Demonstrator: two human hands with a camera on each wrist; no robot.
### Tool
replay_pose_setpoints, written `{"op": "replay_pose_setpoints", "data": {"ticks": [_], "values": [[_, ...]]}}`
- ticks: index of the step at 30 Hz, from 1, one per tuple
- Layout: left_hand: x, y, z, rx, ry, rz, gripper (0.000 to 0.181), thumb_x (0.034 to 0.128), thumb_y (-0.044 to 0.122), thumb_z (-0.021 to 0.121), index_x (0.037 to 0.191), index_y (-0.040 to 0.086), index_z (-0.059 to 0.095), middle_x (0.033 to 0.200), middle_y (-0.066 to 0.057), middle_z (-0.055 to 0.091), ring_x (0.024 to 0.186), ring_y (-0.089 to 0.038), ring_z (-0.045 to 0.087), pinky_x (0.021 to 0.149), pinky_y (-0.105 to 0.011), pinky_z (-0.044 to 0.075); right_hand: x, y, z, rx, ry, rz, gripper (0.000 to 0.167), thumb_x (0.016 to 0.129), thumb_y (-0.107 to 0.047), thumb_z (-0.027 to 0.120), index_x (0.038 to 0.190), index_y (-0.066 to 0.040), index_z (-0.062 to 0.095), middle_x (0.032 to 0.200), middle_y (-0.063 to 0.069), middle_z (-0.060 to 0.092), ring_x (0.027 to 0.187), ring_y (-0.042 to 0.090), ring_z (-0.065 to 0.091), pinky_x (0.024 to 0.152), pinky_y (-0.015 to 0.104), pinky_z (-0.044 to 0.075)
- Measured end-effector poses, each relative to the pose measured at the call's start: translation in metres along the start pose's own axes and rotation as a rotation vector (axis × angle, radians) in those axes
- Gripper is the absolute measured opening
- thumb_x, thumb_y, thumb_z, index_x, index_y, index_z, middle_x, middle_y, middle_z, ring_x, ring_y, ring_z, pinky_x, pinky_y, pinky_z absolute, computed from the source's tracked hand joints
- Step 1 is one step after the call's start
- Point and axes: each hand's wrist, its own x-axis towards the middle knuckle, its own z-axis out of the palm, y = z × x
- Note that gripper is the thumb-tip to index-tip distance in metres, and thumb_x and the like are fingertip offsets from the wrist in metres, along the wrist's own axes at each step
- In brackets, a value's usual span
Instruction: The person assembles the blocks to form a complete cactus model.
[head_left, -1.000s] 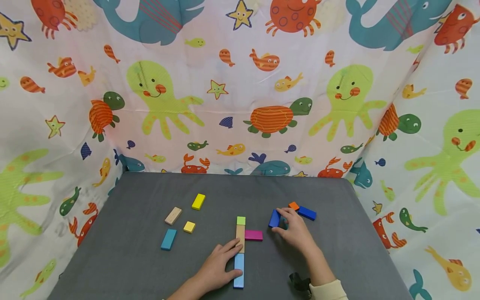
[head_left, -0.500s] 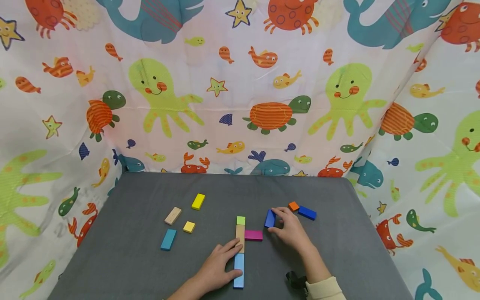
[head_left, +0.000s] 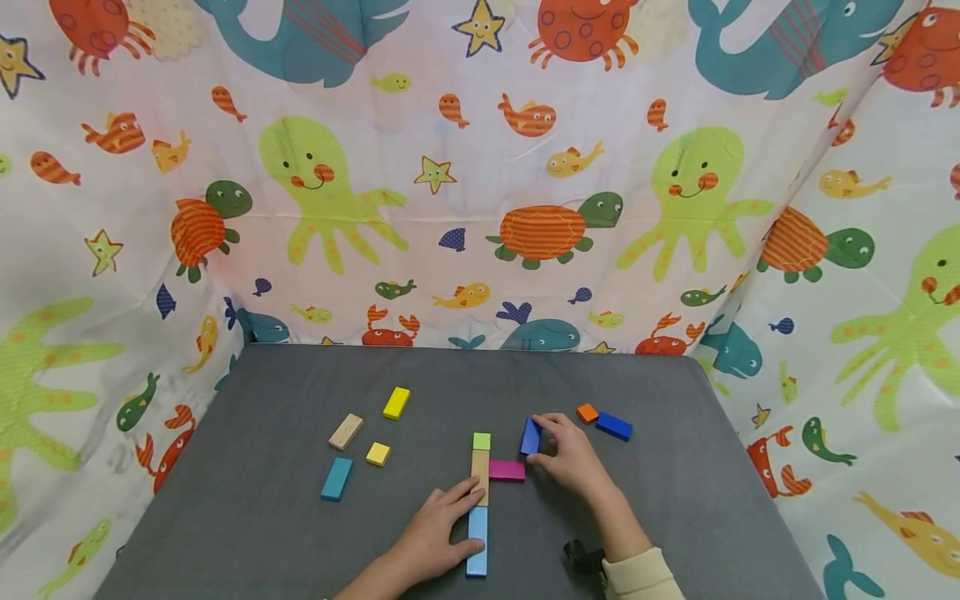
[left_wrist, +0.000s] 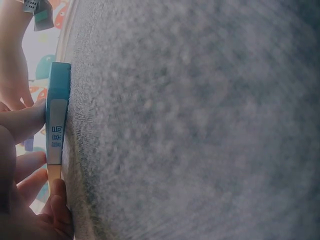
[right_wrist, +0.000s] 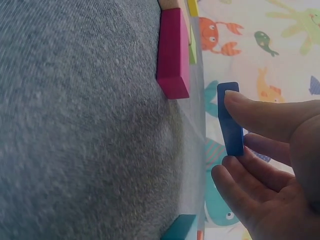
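Note:
My right hand (head_left: 572,454) pinches a dark blue block (head_left: 531,436) between thumb and fingers; the right wrist view shows this block (right_wrist: 230,120) raised off the cloth. Just below and left of it in the head view lies a magenta block (head_left: 507,472), its end meeting a tan block (head_left: 480,467). Beyond the tan block sits a small green block (head_left: 482,441), and on its near side a light blue block (head_left: 477,550) continues the row. Across this row rests my left hand (head_left: 435,533), fingers on the tan block and thumb touching the light blue one.
At the left lie a wooden block (head_left: 347,432), a teal block (head_left: 337,479) and two yellow blocks (head_left: 397,403). An orange block (head_left: 587,412) and another blue block (head_left: 614,427) lie at the right. Patterned curtains (head_left: 450,292) enclose the grey table (head_left: 285,542).
My right hand has carried the dark blue block leftward, closer to the magenta block. The left hand and the block row have stayed put.

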Motion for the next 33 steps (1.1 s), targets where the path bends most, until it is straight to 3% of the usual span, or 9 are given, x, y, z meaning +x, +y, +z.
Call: {"op": "replay_pose_setpoints", "data": {"ticks": [33], "values": [[0.0,0.005,-0.006,-0.006,-0.022,-0.019,0.072,0.0939,0.052,0.078,0.157,0.029,0.054,0.169,0.01,0.04,0.111,-0.015,0.046,0.093,-0.039,0.049,0.012,-0.003,0.009,0.033,-0.105,0.016,0.062,0.087,-0.012,0.088,0.145,-0.009,0.065,0.145,0.016,0.061,0.115,0.035,0.068,0.098,0.052,0.058]]}}
